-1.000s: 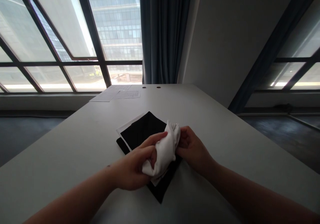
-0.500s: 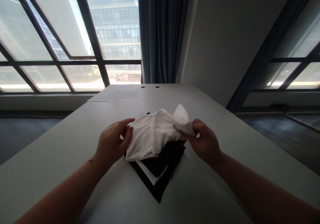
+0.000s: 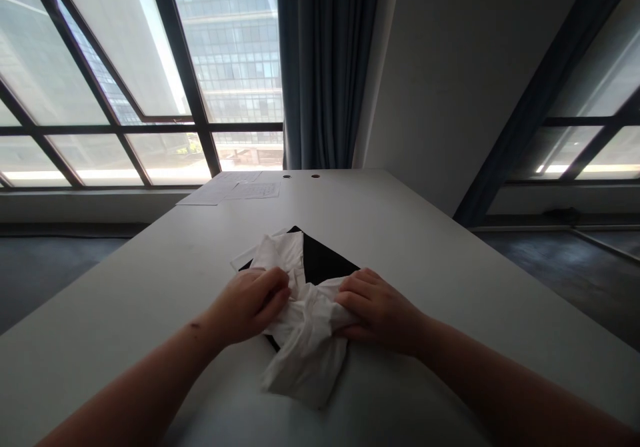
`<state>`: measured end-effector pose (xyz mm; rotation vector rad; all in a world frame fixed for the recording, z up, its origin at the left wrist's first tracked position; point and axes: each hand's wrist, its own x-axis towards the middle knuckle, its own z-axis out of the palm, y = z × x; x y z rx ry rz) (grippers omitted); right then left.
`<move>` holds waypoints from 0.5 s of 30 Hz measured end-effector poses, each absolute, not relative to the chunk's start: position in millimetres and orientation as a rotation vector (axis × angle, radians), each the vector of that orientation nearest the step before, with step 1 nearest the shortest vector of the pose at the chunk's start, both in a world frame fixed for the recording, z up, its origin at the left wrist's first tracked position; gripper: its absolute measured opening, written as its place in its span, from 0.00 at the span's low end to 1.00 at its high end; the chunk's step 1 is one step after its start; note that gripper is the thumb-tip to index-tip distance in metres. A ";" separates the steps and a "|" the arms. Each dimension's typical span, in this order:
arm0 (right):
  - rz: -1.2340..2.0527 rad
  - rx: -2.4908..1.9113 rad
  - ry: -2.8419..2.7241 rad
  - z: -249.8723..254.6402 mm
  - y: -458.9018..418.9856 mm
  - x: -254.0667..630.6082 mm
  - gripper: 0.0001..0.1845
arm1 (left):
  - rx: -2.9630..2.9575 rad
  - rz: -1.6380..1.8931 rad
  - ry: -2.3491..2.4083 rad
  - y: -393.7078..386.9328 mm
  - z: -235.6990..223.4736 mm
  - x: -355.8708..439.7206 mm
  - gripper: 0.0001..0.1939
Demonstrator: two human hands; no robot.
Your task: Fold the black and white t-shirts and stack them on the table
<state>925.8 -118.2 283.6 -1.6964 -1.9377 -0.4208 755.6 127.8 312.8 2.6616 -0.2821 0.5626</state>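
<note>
A crumpled white cloth garment (image 3: 311, 330) lies bunched between my hands, its lower end hanging towards me and slightly blurred. My left hand (image 3: 253, 304) is closed on its left side, fingers curled into the fabric. On the other side, my right hand (image 3: 380, 310) grips a fold of the same garment. Beneath it lies a black folded cloth (image 3: 325, 257), showing mostly at the back right. At the back left, the edge of another white item (image 3: 243, 258) sticks out. The garment's exact kind cannot be made out.
The white table (image 3: 425, 260) stretches away from me. Sheets of paper (image 3: 215, 190) lie at its far left, near two round holes (image 3: 315, 176) by the far edge. Beyond stand a window (image 3: 240, 147), a dark blue curtain (image 3: 325, 67) and a grey wall (image 3: 440, 67).
The white garment has been pulled towards me and bunched, uncovering black cloth at the back. My left hand has closed on it. My right hand has moved left and nearer.
</note>
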 end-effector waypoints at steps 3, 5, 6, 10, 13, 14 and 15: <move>-0.573 -1.619 -1.900 281.1 -123.3 924.5 0.08 | 2.643 0.472 -0.154 127.3 316.3 753.3 0.14; -0.700 -1.568 -1.813 280.2 -127.8 924.5 0.09 | 2.663 0.408 -0.141 127.5 319.4 752.3 0.15; -0.765 -1.546 -1.757 279.9 -129.6 925.8 0.08 | 2.680 0.369 -0.149 127.8 320.9 752.0 0.15; -0.860 -1.563 -1.539 278.8 -131.7 934.8 0.07 | 2.713 0.122 -0.349 126.8 325.1 750.8 0.14; -0.661 -1.651 -1.448 276.9 -130.2 936.3 0.09 | 2.694 -0.073 -0.476 122.4 326.8 748.7 0.19; -0.574 -1.687 -1.394 276.8 -129.7 935.0 0.10 | 2.687 -0.118 -0.473 121.1 327.1 748.0 0.19; -0.489 -1.724 -1.319 277.3 -129.2 933.1 0.12 | 2.681 -0.148 -0.452 120.5 327.4 747.6 0.17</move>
